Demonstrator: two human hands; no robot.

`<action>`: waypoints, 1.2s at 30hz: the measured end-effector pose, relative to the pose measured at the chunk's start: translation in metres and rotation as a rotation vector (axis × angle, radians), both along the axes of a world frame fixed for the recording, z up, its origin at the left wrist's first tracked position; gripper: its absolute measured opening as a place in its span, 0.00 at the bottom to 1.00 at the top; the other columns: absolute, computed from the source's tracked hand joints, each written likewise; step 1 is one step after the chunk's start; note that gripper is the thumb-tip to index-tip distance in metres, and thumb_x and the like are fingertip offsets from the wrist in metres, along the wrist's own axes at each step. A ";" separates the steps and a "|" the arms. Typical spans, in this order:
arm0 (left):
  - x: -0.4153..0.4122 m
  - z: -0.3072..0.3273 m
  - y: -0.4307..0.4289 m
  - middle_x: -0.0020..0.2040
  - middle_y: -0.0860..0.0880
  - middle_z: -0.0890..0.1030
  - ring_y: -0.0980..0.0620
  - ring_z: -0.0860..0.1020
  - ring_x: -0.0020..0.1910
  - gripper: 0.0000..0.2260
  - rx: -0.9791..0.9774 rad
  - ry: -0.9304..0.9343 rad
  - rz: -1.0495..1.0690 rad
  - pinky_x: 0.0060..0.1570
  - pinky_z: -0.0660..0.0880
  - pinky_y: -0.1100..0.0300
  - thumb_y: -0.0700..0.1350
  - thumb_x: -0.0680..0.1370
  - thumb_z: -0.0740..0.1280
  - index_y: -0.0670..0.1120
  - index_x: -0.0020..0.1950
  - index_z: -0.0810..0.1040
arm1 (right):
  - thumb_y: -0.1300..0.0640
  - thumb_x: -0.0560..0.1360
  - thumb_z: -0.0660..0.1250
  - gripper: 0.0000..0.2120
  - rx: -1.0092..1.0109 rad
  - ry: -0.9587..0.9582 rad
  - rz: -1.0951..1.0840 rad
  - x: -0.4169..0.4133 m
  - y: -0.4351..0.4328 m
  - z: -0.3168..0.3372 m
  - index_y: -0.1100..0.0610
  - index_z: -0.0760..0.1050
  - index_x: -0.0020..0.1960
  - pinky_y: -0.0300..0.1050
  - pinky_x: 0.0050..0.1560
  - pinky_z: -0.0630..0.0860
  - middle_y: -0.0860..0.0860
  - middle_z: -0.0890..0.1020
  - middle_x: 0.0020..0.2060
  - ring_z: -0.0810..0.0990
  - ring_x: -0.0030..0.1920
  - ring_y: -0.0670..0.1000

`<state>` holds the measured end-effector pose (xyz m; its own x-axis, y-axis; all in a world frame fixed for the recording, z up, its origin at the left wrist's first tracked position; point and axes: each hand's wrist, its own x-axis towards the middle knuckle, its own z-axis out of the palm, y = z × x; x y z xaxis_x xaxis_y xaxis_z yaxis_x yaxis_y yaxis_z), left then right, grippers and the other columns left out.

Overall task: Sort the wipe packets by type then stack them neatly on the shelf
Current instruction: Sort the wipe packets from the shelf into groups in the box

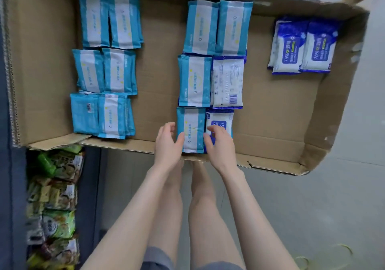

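Reaching over the near edge of the cardboard tray (270,136), both hands bracket the nearest teal packet (191,128), the left hand (168,146) loose and spread, thumb against its edge. The right hand (218,146) bends its fingers over the blue-and-white packet (225,117) just beside it; whether it grips, I cannot tell.

A: How do the packets lie in the cardboard box (270,113)?
B: Left block (106,67), 3 rows of 2. Middle block (210,61), the same. 1 pair (302,46) at the far right.
A: The hands?
B: Left hand (167,146) and right hand (218,144) flank the middle block's nearest packet (192,130). Snack bags (56,196) lie below the box's left corner.
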<state>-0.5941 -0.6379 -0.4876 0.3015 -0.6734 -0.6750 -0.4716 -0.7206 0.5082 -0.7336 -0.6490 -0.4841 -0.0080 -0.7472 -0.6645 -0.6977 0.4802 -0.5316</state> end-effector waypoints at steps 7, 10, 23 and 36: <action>-0.001 -0.038 -0.007 0.58 0.46 0.75 0.53 0.75 0.52 0.18 0.110 0.096 0.088 0.52 0.71 0.63 0.47 0.77 0.68 0.41 0.64 0.73 | 0.55 0.76 0.66 0.16 0.126 -0.128 -0.168 0.015 -0.012 -0.034 0.59 0.72 0.62 0.52 0.57 0.75 0.54 0.78 0.55 0.77 0.53 0.52; 0.003 -0.044 -0.006 0.56 0.45 0.76 0.53 0.74 0.47 0.14 0.089 0.118 0.108 0.47 0.70 0.65 0.46 0.77 0.68 0.42 0.60 0.74 | 0.56 0.74 0.69 0.18 0.152 -0.143 -0.224 0.018 -0.014 -0.042 0.60 0.73 0.61 0.49 0.54 0.77 0.54 0.79 0.52 0.78 0.50 0.51; 0.000 -0.002 0.002 0.43 0.49 0.81 0.64 0.79 0.35 0.04 0.029 0.483 0.348 0.35 0.73 0.71 0.37 0.79 0.63 0.38 0.52 0.74 | 0.60 0.76 0.68 0.10 0.260 -0.500 -0.554 0.006 -0.013 -0.004 0.55 0.68 0.53 0.43 0.43 0.79 0.55 0.82 0.50 0.83 0.44 0.48; -0.019 -0.013 -0.104 0.64 0.49 0.67 0.52 0.67 0.63 0.24 -0.108 0.080 0.148 0.65 0.66 0.56 0.53 0.76 0.67 0.45 0.68 0.66 | 0.60 0.78 0.64 0.09 -0.100 -0.408 -0.734 -0.029 -0.073 0.012 0.47 0.68 0.53 0.50 0.55 0.78 0.54 0.81 0.53 0.81 0.52 0.50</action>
<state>-0.6136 -0.7422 -0.5005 0.3508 -0.6954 -0.6272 -0.3198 -0.7184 0.6178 -0.7623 -0.7216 -0.4719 -0.2885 -0.7012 -0.6520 0.0289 0.6743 -0.7379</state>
